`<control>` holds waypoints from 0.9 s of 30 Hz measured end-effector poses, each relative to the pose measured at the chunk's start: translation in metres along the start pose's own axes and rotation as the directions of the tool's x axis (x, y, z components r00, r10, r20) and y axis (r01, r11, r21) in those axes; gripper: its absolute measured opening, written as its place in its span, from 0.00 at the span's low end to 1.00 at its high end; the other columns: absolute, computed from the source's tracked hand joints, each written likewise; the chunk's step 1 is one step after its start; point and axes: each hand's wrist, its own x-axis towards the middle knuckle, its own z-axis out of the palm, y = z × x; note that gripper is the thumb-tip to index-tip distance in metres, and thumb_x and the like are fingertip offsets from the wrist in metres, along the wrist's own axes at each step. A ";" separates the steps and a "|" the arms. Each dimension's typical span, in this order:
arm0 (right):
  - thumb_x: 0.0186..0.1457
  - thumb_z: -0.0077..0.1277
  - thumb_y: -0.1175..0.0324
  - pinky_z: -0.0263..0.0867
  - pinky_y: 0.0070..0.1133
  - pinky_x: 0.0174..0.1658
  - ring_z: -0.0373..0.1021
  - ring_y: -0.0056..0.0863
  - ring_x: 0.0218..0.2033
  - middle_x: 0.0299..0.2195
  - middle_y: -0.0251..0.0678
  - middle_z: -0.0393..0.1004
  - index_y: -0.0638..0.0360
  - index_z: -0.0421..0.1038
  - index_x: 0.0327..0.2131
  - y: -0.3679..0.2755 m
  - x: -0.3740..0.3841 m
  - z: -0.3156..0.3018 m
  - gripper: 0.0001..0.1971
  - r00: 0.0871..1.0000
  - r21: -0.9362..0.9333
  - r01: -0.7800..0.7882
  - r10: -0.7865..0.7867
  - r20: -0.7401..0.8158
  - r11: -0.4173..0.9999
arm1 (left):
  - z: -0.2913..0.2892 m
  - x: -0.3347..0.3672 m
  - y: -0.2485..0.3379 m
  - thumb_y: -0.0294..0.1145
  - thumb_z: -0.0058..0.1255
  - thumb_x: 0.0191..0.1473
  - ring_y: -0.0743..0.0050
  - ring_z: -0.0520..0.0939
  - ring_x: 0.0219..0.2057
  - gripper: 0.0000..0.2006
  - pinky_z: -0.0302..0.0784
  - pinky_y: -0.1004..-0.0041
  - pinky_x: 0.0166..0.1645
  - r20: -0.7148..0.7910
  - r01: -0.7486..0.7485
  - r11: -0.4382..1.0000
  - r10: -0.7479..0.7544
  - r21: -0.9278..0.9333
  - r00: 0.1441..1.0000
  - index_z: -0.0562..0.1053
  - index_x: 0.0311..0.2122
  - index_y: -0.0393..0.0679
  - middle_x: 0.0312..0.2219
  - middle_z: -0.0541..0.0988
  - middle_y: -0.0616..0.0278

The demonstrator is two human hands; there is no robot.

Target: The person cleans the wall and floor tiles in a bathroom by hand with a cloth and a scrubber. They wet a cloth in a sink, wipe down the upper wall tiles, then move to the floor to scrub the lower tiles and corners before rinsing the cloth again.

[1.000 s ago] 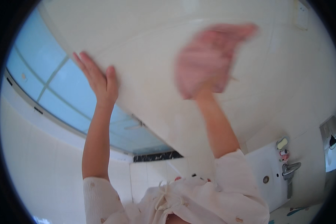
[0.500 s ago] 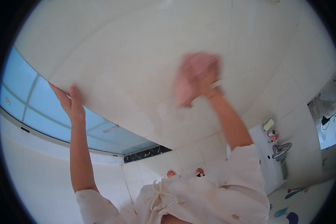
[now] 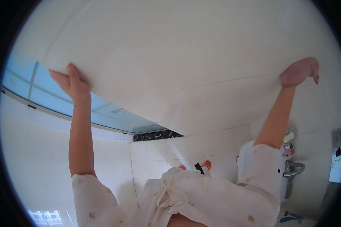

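My left hand (image 3: 74, 85) rests at the left edge of the white wall (image 3: 170, 49), fingers stretched along the edge and thumb apart on its face. Far to the right, my right hand (image 3: 297, 73) is pressed against the wall at about the same height. A pink cloth (image 3: 308, 65) appears bunched in it; hand and cloth are hard to tell apart here.
Blue glass panels (image 3: 51, 81) lie beyond the wall edge at left, above a black marbled strip (image 3: 155, 135). At lower right are a metal faucet (image 3: 293, 169) and a green-yellow soap bar (image 3: 289, 137). Orange footwear (image 3: 207, 164) shows on the tiled floor (image 3: 159, 151).
My right hand has swept right across the wall from near the middle, and the cloth no longer hangs spread out. The left hand stays at the edge, with its thumb slightly higher in view.
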 end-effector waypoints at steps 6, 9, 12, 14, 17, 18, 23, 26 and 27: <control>0.52 0.44 0.66 0.62 0.37 0.44 0.67 0.31 0.36 0.36 0.34 0.70 0.55 0.73 0.37 -0.006 -0.174 -0.210 0.11 0.909 0.784 0.345 0.025 -0.416 0.516 | -0.024 0.002 -0.010 0.40 0.47 0.58 0.65 0.60 0.56 0.32 0.52 0.68 0.61 0.017 0.051 0.994 -0.050 -0.096 0.999 0.50 0.60 0.33 0.55 0.60 0.55; 0.51 0.44 0.64 0.58 0.39 0.48 0.67 0.31 0.38 0.37 0.31 0.70 0.52 0.72 0.37 -0.053 -0.245 -0.235 0.11 0.691 0.697 0.713 0.098 -0.717 0.072 | -0.020 -0.006 -0.014 0.37 0.45 0.59 0.62 0.56 0.61 0.32 0.48 0.64 0.63 0.024 0.081 0.965 -0.078 -0.249 0.997 0.48 0.62 0.33 0.61 0.53 0.53; 0.50 0.45 0.63 0.54 0.41 0.52 0.66 0.31 0.40 0.38 0.29 0.70 0.48 0.72 0.37 -0.113 -0.331 -0.215 0.11 0.425 0.420 0.905 0.128 -0.896 -0.062 | -0.030 -0.067 -0.014 0.36 0.43 0.59 0.58 0.53 0.63 0.33 0.46 0.62 0.65 -0.084 0.036 0.999 -0.040 -0.040 0.996 0.46 0.63 0.33 0.62 0.52 0.51; 0.49 0.45 0.62 0.51 0.42 0.55 0.66 0.31 0.41 0.38 0.27 0.70 0.46 0.72 0.37 -0.169 -0.389 -0.171 0.11 0.233 0.226 0.972 0.119 -0.965 -0.070 | -0.042 -0.137 -0.035 0.34 0.41 0.59 0.57 0.54 0.63 0.30 0.48 0.61 0.64 -0.093 0.057 0.998 -0.059 -0.028 0.994 0.49 0.63 0.35 0.62 0.54 0.50; 0.49 0.44 0.60 0.49 0.41 0.58 0.65 0.29 0.44 0.39 0.25 0.70 0.43 0.71 0.39 -0.250 -0.472 -0.096 0.13 -0.013 -0.033 0.994 0.193 -0.981 -0.100 | -0.064 -0.229 -0.078 0.35 0.41 0.59 0.58 0.61 0.59 0.28 0.55 0.61 0.62 -0.027 0.090 0.996 -0.090 -0.003 0.996 0.52 0.62 0.35 0.60 0.57 0.52; 0.50 0.43 0.60 0.50 0.38 0.58 0.64 0.28 0.45 0.40 0.24 0.71 0.42 0.70 0.42 -0.269 -0.490 -0.075 0.14 -0.081 -0.111 0.986 0.225 -0.971 -0.126 | -0.061 -0.261 -0.100 0.38 0.42 0.59 0.61 0.65 0.55 0.27 0.60 0.62 0.59 -0.041 0.148 0.989 -0.149 -0.013 0.988 0.55 0.60 0.36 0.58 0.60 0.53; 0.53 0.40 0.60 0.53 0.34 0.56 0.63 0.28 0.49 0.44 0.28 0.69 0.45 0.68 0.45 -0.291 -0.490 -0.066 0.16 -0.087 -0.090 0.994 0.047 -0.995 -0.066 | -0.041 -0.368 -0.159 0.34 0.44 0.58 0.62 0.68 0.52 0.21 0.63 0.65 0.56 -0.005 0.076 0.965 -0.078 0.249 0.997 0.64 0.55 0.37 0.52 0.65 0.54; 0.55 0.40 0.60 0.52 0.37 0.57 0.62 0.32 0.52 0.47 0.32 0.68 0.48 0.67 0.47 -0.235 -0.389 -0.139 0.17 0.132 0.156 0.984 0.243 -0.961 0.084 | -0.039 -0.377 -0.170 0.32 0.47 0.56 0.63 0.69 0.51 0.20 0.63 0.65 0.55 -0.029 -0.186 0.882 0.220 0.433 0.975 0.66 0.53 0.38 0.51 0.67 0.54; 0.55 0.40 0.59 0.52 0.38 0.57 0.61 0.33 0.53 0.48 0.33 0.68 0.49 0.67 0.48 -0.211 -0.349 -0.161 0.17 0.169 0.232 0.962 0.345 -0.923 0.147 | -0.034 -0.375 -0.170 0.31 0.47 0.54 0.60 0.69 0.50 0.19 0.63 0.64 0.55 -0.067 -0.182 0.892 0.230 0.413 0.971 0.67 0.52 0.38 0.49 0.68 0.53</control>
